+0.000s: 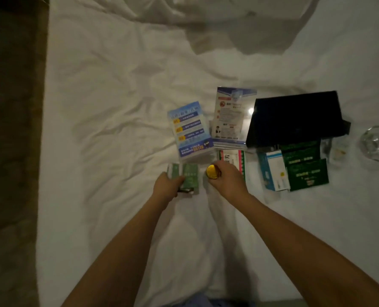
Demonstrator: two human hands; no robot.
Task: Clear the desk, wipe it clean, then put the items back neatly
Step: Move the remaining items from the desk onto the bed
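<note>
left hand [167,184] grips the green packet [189,176], right hand [228,177] grips the gold-lidded jar [213,172]; set both flat on the bed sheet [108,129], near the leaflets [189,129].

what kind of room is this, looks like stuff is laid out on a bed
Probably a hotel bedroom. The items lie on a rumpled white bed sheet, and among them are acrylic notice stands, small green sachets and a glass, typical guest-room supplies. No desk is in view.
</note>
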